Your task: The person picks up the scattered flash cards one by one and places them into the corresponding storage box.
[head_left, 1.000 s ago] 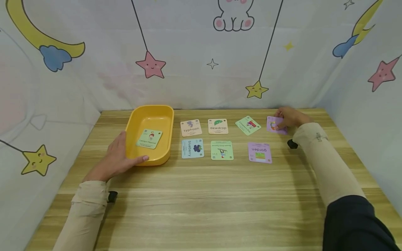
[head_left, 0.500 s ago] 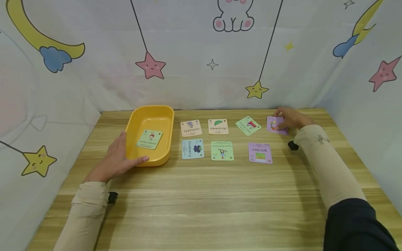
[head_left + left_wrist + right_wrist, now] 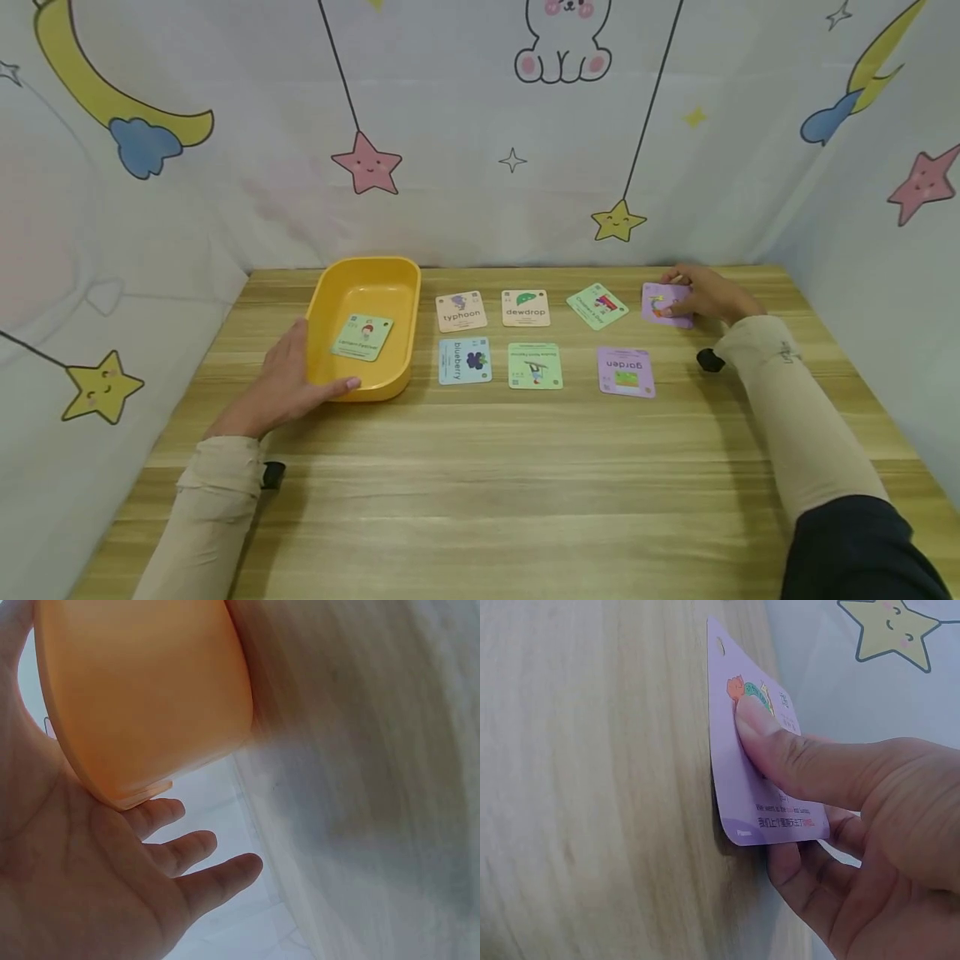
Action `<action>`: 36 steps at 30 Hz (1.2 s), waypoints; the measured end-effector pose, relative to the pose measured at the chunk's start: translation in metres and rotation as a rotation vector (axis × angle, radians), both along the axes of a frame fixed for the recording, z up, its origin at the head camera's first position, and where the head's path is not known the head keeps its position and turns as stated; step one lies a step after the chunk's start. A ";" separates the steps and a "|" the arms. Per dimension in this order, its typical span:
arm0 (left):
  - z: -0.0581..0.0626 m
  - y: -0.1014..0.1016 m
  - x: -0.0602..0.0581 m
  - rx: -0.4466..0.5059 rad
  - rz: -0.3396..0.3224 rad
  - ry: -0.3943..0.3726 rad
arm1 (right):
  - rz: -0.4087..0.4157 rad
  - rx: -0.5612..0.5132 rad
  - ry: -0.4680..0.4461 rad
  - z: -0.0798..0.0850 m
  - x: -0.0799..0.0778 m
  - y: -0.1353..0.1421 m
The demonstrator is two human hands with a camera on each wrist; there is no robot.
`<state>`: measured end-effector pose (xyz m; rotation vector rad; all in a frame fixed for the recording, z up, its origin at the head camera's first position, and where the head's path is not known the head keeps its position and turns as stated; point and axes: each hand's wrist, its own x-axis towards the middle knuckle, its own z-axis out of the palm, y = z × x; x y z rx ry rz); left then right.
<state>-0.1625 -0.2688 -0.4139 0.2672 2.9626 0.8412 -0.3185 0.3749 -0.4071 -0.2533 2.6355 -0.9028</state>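
My right hand (image 3: 708, 296) pinches a purple picture card (image 3: 739, 780) at the back right of the table. In the right wrist view the thumb presses on its printed face and fingers are behind it; the card stands tilted up from the wood. At the left, my left hand (image 3: 277, 387) lies spread against the near left corner of a yellow tray (image 3: 408, 350). Its thumb touches the front rim, while the left wrist view has the other fingers extended beside the tray's wall. Inside the tray lies a green "Lantern Festival" card (image 3: 363, 337).
Between the hands, cards lie flat in two loose rows: typhoon (image 3: 461, 311), dewdrop (image 3: 525, 308) and a turned green card (image 3: 597, 306) behind; blueberry (image 3: 465, 361), another green card (image 3: 535, 367) and an upside-down garden card (image 3: 626, 372) in front. Printed curtains (image 3: 480, 217) enclose the table.
The head view has shifted slightly, so everything sits a little lower and further right. Both hands keep their places at the tray and the purple card.
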 end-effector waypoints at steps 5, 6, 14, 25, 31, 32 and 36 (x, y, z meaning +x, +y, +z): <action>0.000 -0.001 0.000 -0.007 0.006 -0.020 | -0.014 0.014 0.008 0.003 0.002 -0.001; 0.000 -0.001 0.000 -0.006 0.007 -0.018 | -0.017 0.015 0.008 0.003 0.002 -0.002; -0.001 -0.001 0.000 0.020 0.002 0.014 | -0.059 -0.011 -0.006 -0.002 0.000 0.002; 0.003 0.001 -0.001 0.020 -0.004 0.036 | -0.092 -0.066 -0.030 -0.003 0.005 0.008; 0.002 0.002 0.000 0.020 -0.004 0.035 | -0.101 -0.082 -0.021 -0.005 0.008 0.011; 0.001 0.002 0.000 0.019 -0.005 0.037 | -0.103 -0.084 -0.018 -0.005 0.009 0.011; 0.001 0.001 0.001 0.018 0.003 0.029 | -0.109 -0.078 -0.001 -0.006 0.009 0.012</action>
